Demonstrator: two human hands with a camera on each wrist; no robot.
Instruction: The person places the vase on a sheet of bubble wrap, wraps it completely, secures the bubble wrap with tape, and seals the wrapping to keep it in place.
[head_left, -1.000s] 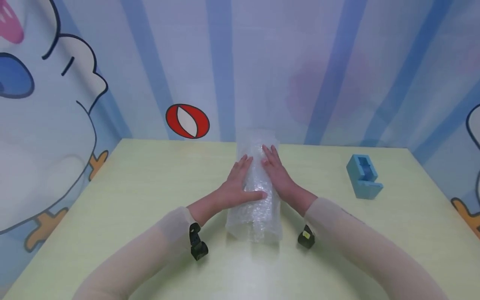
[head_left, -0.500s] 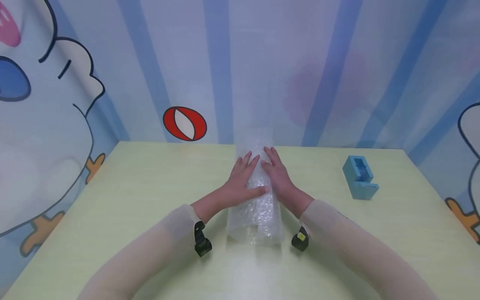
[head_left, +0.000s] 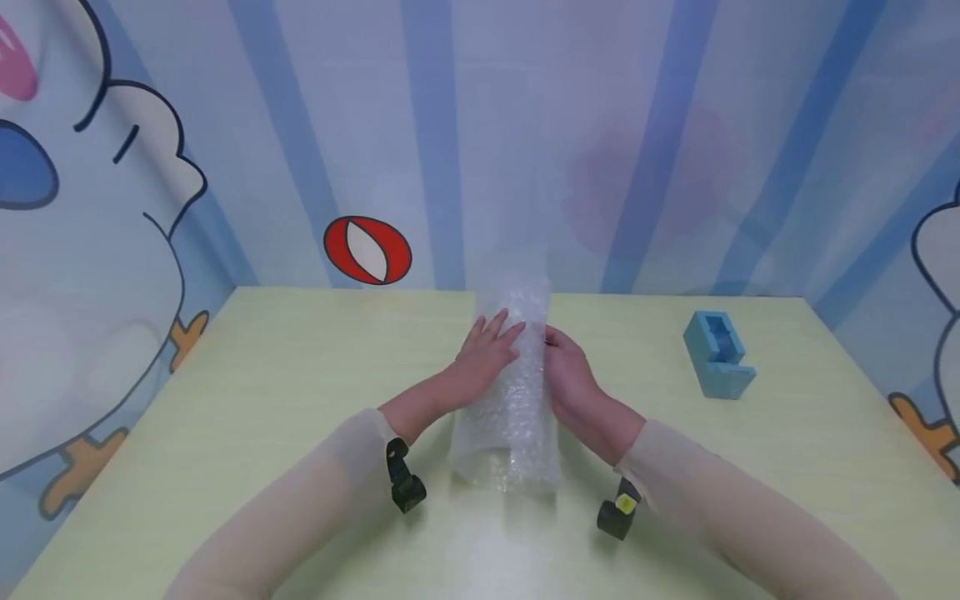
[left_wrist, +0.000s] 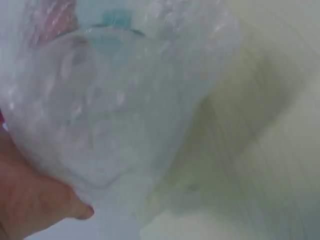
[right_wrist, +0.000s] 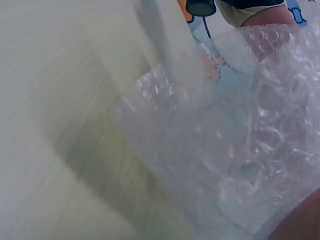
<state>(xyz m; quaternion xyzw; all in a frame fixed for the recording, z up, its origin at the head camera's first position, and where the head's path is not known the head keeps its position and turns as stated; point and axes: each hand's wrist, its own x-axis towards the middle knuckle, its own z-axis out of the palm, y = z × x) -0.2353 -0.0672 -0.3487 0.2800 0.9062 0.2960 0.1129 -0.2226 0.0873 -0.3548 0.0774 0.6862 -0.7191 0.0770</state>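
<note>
A long, clear bubble wrap bundle [head_left: 517, 408] stretches away from me across the table, its far end near the back edge. A curved, rim-like line shows through the bubble wrap [left_wrist: 115, 100] in the left wrist view; what lies inside is unclear. Across its upper left side rests my left hand [head_left: 483, 367], fingers mostly straight and spread. My right hand [head_left: 576, 379] holds the bundle's right edge with curled fingers, the fingertips partly hidden against the plastic. In the right wrist view, only a sliver of that hand appears beside the crinkled bubble wrap [right_wrist: 225, 135].
A light blue tape dispenser [head_left: 718, 357] stands on the pale yellow table [head_left: 330, 350] to the right. Directly behind the table hangs a printed backdrop [head_left: 510, 125] with blue stripes. Both wrists carry small black cameras.
My right hand has slid from the top of the bubble wrap down to its right edge, its fingers curling. The left hand stays on top, its thumb drawn in towards the fingers.
</note>
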